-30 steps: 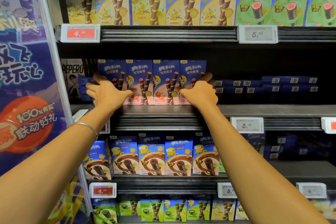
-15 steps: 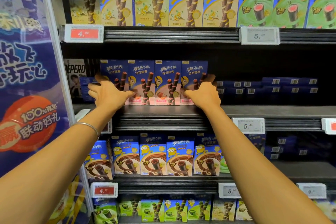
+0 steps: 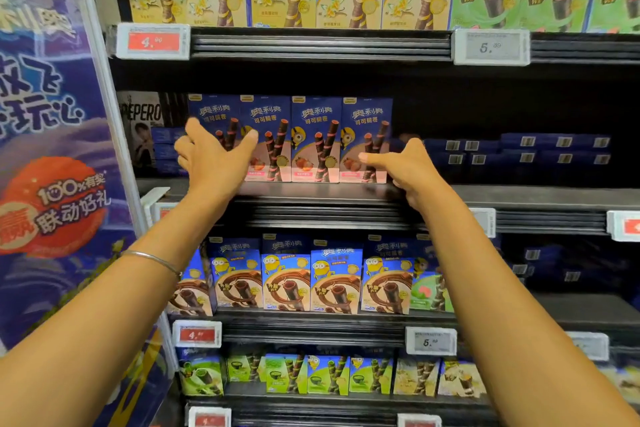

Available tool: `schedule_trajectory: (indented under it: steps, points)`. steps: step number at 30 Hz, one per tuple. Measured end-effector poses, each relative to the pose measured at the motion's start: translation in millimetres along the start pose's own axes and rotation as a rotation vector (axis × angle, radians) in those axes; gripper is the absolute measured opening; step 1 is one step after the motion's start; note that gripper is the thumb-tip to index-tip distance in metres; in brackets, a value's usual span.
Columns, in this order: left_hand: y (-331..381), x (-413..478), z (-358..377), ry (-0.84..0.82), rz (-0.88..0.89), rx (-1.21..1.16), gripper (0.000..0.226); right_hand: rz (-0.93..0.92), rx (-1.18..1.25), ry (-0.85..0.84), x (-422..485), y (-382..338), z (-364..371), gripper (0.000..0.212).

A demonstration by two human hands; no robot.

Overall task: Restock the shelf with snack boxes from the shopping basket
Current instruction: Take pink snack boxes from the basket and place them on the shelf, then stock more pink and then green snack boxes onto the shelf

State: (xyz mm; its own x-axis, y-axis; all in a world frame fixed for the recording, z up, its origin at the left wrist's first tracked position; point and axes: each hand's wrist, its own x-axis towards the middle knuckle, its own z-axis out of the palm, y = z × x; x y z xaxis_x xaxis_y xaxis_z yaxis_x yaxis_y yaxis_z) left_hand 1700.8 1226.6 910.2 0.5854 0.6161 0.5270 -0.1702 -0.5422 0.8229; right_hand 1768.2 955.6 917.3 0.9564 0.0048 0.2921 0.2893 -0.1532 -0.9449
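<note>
**Hands open at both ends of a row of boxes**

Four blue snack boxes [image 3: 317, 139] stand upright, side by side, at the front of the shelf [image 3: 311, 192], between the two hands. The left hand [image 3: 214, 158] is at the left end of the row, with its fingers spread and straight and its thumb across the front of the end box. It grips nothing. The right hand [image 3: 407, 166] is at the right end, with its thumb stretched toward the last box. Whether the thumb touches the box cannot be told. Its lower fingers hang loosely bent over the shelf edge and hold nothing.

Both arms reach up and forward, nearly straight, converging on the row. A thin bracelet [image 3: 152, 258] sits on the left wrist.

The step in hand looks like squaring up boxes already placed, and the row appears even. The basket is not in view, so how many boxes remain cannot be told. The next move probably calls for lowering the arms to fetch more boxes. Beyond the right hand, the shelf front looks bare ahead of some flat dark packs [image 3: 519, 152], leaving room to extend the row.
</note>
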Motion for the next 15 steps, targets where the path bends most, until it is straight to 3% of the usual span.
schedule_trajectory:
  steps: [3,10,15]
  points:
    - [7.6,-23.0,-0.5,-0.035,0.069,-0.128,0.091,-0.02,0.022,0.011,-14.7,-2.1,-13.5,0.075]
    - [37.6,-112.7,1.4,-0.091,0.081,-0.495,0.043,-0.185,0.216,-0.036,-88.4,1.0,-68.7,0.043]
    - [17.2,-224.4,19.5,-0.247,-0.086,-0.586,0.027,-0.18,0.313,-0.23,-158.3,64.9,-107.9,0.031]
